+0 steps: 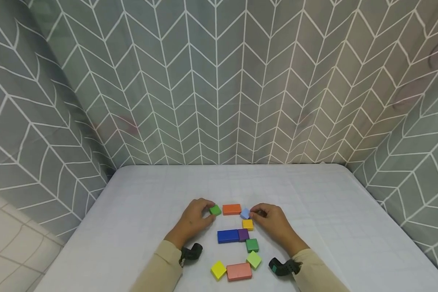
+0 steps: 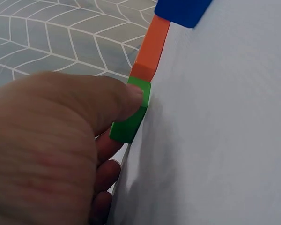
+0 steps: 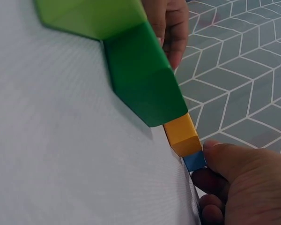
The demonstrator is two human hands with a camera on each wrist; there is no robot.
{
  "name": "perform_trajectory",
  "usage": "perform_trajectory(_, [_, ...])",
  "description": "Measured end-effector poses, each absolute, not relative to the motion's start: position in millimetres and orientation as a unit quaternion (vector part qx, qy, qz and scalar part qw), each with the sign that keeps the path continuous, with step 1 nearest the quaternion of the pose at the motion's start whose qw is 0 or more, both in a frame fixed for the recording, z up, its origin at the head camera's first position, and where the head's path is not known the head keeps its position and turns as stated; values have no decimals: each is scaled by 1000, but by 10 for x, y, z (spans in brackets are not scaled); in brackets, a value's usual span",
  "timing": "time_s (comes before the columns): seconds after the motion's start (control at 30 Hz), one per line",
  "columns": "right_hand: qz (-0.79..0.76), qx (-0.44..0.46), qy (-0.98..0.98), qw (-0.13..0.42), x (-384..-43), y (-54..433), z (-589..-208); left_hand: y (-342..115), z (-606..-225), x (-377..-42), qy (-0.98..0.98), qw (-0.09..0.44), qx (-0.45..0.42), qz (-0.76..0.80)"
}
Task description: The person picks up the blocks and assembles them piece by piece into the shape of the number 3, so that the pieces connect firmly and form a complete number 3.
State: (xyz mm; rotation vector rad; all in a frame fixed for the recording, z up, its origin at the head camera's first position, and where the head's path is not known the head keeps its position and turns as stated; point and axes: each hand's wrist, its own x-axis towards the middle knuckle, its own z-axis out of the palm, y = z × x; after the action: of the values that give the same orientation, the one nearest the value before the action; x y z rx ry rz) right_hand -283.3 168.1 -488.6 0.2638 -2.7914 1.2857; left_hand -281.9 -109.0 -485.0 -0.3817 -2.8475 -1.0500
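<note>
At the far end of a row of coloured blocks on the desk (image 1: 314,202), the left hand (image 1: 195,221) pinches a small green block (image 1: 215,210) between thumb and fingers; the wrist view shows the thumb lying over its top and the fingers curled below. The green block sits just left of an orange block (image 1: 231,209), touching or nearly touching its end. On the other side of the orange block the right hand (image 1: 273,223) pinches a light blue block (image 1: 245,213) with its fingertips, thumb on top. Just in front of the light blue block lies a yellow-orange block (image 1: 247,224), the two touching at a corner.

Nearer the person, a dark blue block (image 1: 228,236) and a purple block (image 1: 243,234) lie side by side, touching. A dark green block (image 1: 252,245) follows, then a lime block (image 1: 254,259), a pink block (image 1: 239,271) and a yellow block (image 1: 218,269) closest to the sleeves. All lie flat on the white desk; none sits in a container. A grey patterned curtain (image 1: 219,81) closes in the desk on three sides.
</note>
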Motion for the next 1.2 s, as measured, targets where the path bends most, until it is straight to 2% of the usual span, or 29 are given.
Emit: perform_trajectory(1.2, [420, 81, -904, 19, -2847, 1679, -4880, -1057, -4857, -2816, -939, 30, -103, -326])
